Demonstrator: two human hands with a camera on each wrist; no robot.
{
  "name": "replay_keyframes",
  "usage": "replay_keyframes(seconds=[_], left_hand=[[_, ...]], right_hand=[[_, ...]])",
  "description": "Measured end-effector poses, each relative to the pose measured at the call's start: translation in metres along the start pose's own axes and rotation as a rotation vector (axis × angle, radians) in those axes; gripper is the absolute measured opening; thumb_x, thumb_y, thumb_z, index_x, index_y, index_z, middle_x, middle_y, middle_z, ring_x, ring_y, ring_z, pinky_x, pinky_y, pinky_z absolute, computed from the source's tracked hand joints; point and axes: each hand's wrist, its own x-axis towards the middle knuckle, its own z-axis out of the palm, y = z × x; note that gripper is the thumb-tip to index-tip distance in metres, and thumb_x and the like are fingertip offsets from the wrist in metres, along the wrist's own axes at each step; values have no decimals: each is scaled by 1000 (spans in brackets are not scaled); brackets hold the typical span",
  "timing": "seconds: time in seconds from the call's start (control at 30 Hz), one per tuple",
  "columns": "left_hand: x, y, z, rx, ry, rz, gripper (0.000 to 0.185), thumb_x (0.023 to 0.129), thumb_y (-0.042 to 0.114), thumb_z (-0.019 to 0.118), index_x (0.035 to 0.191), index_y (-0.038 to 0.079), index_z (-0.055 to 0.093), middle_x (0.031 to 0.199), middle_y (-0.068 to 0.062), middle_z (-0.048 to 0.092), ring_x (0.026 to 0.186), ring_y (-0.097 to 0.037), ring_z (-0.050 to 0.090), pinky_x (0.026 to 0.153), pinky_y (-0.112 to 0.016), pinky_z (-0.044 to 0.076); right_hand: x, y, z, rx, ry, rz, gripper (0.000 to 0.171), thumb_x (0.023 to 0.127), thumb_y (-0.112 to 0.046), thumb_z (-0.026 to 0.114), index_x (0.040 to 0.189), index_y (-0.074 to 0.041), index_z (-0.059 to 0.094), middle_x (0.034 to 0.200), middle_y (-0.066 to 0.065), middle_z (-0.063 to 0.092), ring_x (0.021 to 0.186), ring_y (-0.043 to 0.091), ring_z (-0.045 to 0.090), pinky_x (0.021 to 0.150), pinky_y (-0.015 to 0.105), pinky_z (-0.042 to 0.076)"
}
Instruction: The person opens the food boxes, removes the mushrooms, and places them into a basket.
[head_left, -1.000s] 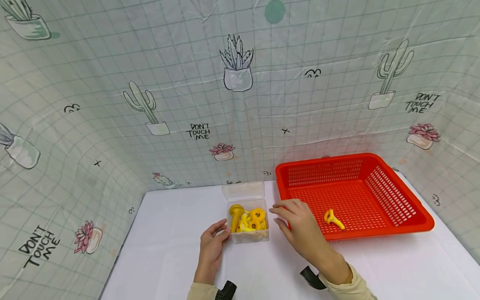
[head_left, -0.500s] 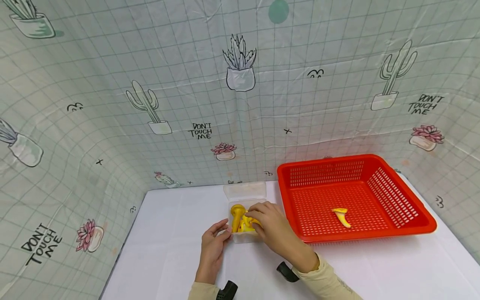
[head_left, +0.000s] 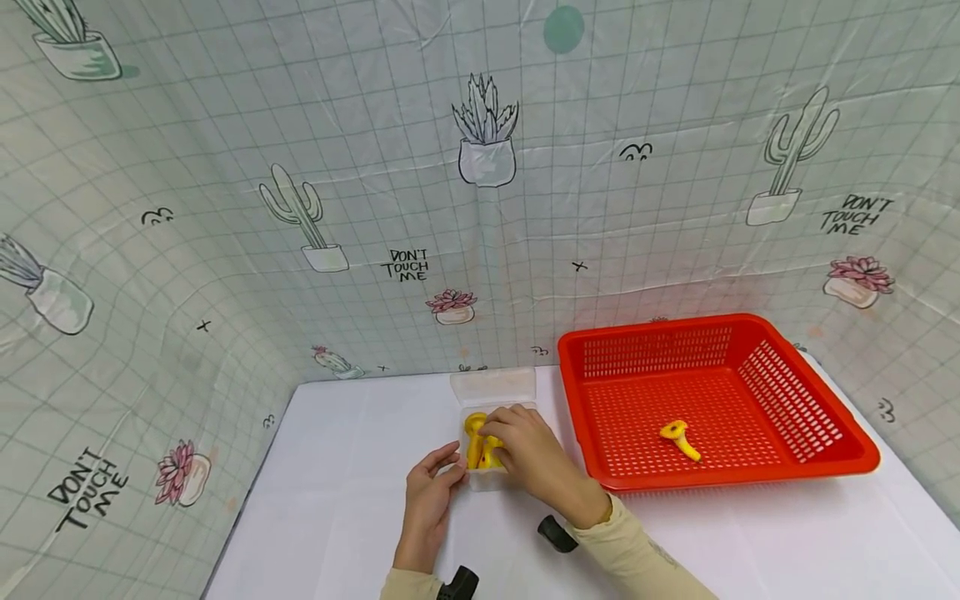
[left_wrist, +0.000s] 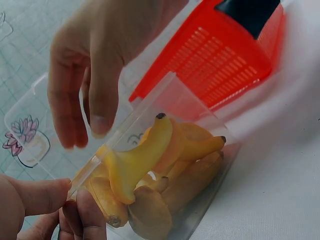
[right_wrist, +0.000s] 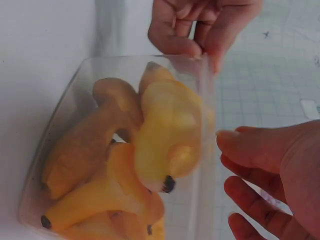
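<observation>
My left hand (head_left: 431, 504) pinches the rim of a clear plastic box (head_left: 487, 482) at its left front corner, thumb and fingers on either side of the wall. Inside lie several yellow mushrooms (head_left: 474, 446) with flared caps and dark stem tips; the pile (right_wrist: 167, 125) shows through the wall. My right hand (head_left: 536, 457) hovers over the right part of the box. In the right wrist view, that hand (right_wrist: 280, 165) has its thumb and fingers spread apart just above the rim, holding nothing. From the head it hides some of the mushrooms.
A red perforated basket (head_left: 652, 398) stands to the right of the box, with one yellow mushroom (head_left: 680, 440) on its floor. The box's lid (head_left: 495, 386) is raised at the back. A patterned cloth (head_left: 375, 183) hangs behind the white table (head_left: 330, 467).
My right hand has moved left from between box and basket to over the box. The mushroom in the basket has rolled slightly. My left hand stays at the box corner.
</observation>
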Motion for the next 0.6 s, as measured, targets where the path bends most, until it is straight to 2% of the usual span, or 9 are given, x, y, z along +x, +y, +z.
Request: replay_keyframes(seconds=[0.23, 0.43, 0.6], left_hand=[[1, 0, 2, -1, 5, -2, 40, 96, -11, 66, 135, -20, 58, 105, -8, 63, 83, -10, 62, 74, -18, 59], [0, 2, 3, 1, 10, -2, 41, 96, -11, 66, 135, -20, 57, 106, -10, 62, 82, -10, 62, 74, -18, 59], [-1, 2, 2, -5, 15, -11, 42, 95, -12, 66, 135, -20, 57, 105, -10, 61, 82, -10, 62, 74, -18, 59]], right_hand=[[6, 6, 4, 11, -77, -30, 24, 80, 10, 81, 95, -9, 81, 100, 2, 74, 93, 23, 62, 81, 38, 51], [11, 9, 2, 39, -141, -78, 24, 78, 10, 83, 84, -14, 83, 91, -3, 74, 88, 20, 63, 78, 35, 52], [12, 9, 0, 57, -161, -124, 24, 76, 10, 86, 83, -13, 84, 89, -4, 76, 81, 18, 62, 76, 33, 52]])
